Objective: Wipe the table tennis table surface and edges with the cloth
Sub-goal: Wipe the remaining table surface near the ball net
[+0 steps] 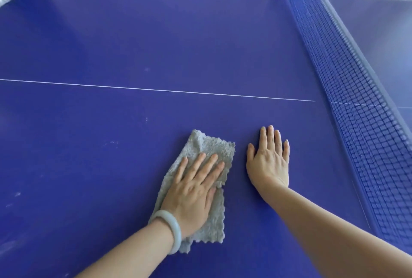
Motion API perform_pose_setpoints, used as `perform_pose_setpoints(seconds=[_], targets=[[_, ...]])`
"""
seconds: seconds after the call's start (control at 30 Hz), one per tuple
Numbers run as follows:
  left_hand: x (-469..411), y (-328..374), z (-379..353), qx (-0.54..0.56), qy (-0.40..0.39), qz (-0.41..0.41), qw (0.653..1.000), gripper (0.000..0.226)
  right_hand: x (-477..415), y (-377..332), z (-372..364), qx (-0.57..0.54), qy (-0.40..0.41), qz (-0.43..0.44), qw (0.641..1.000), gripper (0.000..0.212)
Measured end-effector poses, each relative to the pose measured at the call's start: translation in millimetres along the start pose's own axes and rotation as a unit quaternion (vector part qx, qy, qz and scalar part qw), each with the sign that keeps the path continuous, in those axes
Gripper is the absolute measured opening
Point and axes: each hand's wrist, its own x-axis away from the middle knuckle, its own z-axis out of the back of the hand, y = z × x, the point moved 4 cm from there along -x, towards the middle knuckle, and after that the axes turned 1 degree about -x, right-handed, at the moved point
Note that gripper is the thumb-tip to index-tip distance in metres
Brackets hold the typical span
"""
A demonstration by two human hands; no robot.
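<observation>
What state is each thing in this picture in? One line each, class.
table tennis table: blue top, pale specks showing.
grey cloth: lying flat, slightly rumpled.
left hand: fingers straight, pressing the cloth.
right hand: flat on bare tabletop.
net: upright, stretched taut.

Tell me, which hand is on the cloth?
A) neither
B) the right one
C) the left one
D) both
C: the left hand lies flat on the cloth, while the right hand rests flat on the bare table beside it.
</observation>
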Motion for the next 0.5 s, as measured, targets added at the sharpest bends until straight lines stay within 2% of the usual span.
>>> perform_pose_setpoints(seconds=[0.1,0.2,0.27,0.4,0.5], targets=[[-24.1,-37.6,7.3,-0.036,0.006,0.019,0.999,0.056,-0.5,0.1,-1.3,0.004,0.0,-0.003,1.0,0.065],[-79.4,-63.4,18.4,-0.01,0.012,0.157,0.987,0.054,-1.1,2.4,-3.6,0.0,0.009,-0.004,1.0,0.064],[-91.5,-58.3,14.8,-0.003,0.009,0.198,0.98,0.055,-1.7,2.5,-3.0,-0.006,0.012,-0.002,1.0,0.063],[-50.2,-1.4,3.2,-0.018,0.006,0.178,0.984,0.058,-1.5,3.7,0.9,-0.04,0.016,0.003,0.999,0.059],[5.4,64.6,-6.3,-0.007,0.001,0.124,0.992,0.062,-1.4,2.3,2.9,-0.045,0.01,0.006,0.999,0.059]])
